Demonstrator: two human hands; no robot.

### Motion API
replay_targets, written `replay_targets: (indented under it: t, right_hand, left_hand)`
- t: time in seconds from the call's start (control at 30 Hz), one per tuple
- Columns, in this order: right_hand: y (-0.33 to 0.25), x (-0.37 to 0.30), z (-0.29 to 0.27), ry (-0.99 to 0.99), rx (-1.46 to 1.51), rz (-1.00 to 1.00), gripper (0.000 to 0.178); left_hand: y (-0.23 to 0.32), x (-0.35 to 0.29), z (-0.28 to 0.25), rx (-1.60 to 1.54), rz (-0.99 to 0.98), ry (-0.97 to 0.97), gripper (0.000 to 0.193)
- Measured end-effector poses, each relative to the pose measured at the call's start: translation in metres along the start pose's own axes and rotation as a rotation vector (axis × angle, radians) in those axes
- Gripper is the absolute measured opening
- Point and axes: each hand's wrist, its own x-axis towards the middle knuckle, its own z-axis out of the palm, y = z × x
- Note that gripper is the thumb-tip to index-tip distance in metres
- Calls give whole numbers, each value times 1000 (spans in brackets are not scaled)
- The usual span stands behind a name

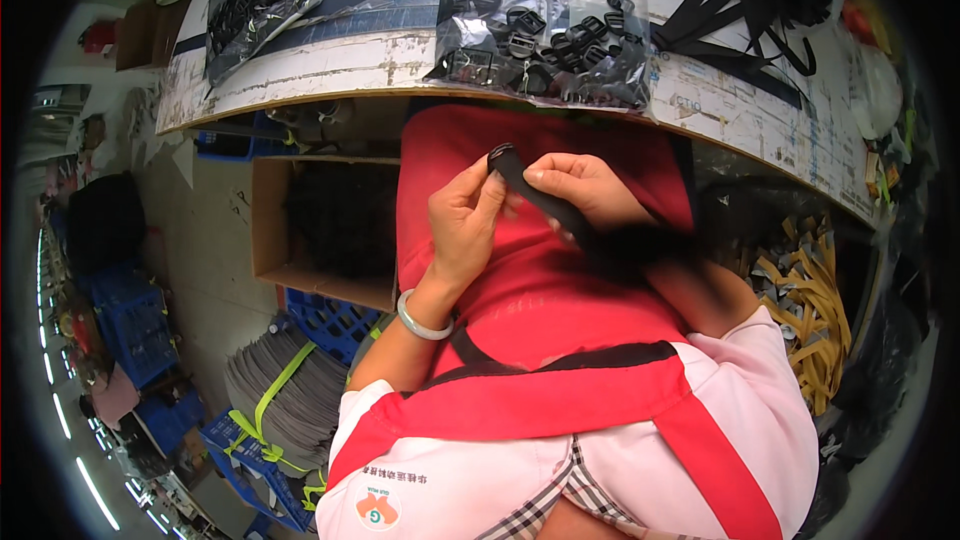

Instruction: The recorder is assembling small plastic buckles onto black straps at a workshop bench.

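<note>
Above my lap, both hands are at work on a black webbing strap (543,202). At its upper end sits a small dark buckle (501,151), pinched between the thumb and fingers of my left hand (465,210). Just right of it, my right hand (590,187) is closed on the strap, thumb on top. From there the webbing runs down to the right and ends in a blurred dark bundle over my right forearm. How the strap passes through the buckle is too small to make out.
Ahead, a worn white table (365,65) carries a clear bag of black buckles (545,25), another plastic bag (262,0) and loose black straps (745,15). At left stand a cardboard box (268,220), rolled grey webbing (285,390) and blue crates (130,325). Yellow-brown straps (800,310) lie right.
</note>
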Motion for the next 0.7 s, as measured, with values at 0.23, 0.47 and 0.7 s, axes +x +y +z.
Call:
replay_targets:
  t: [0.23, 0.47, 0.7]
  right_hand:
    - [4, 9, 10, 30, 94, -148, 20]
    - [-4, 9, -3, -43, 9, -145, 20]
    - [14, 17, 0, 195, -781, -924, 17]
  left_hand:
    - [-2, 5, -3, 408, 252, -7, 16]
    - [5, -1, -6, 252, 135, -84, 20]
    - [5, 9, -14, -343, -341, -42, 25]
